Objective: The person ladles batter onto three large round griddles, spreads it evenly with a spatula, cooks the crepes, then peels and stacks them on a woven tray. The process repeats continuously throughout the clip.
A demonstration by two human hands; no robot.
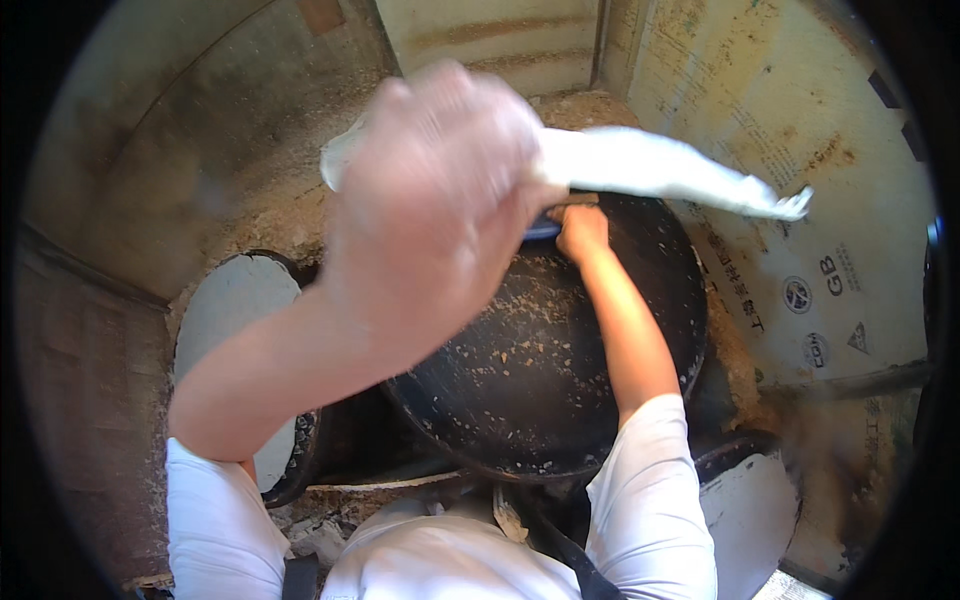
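My left hand (440, 150) is raised close to the camera and smeared by motion. Its fingers are closed around a long, white, limp-looking piece (650, 165), which sticks out to the right and ends in a ragged tip. What that piece is made of, I cannot make out. My right hand (582, 232) reaches over the far part of a large round black tub (560, 380) and is closed on a tool with a tan handle (580, 200). Something blue (543, 230) shows beside it, partly hidden behind my left wrist. Pale crumbs lie scattered across the black surface.
At the left stands a black tub with a smooth white filling (235, 310); a similar white-filled tub (750, 510) is at the lower right. Stained board walls (800, 250) surround the spot closely. Brown rubble (275, 220) lies along their foot.
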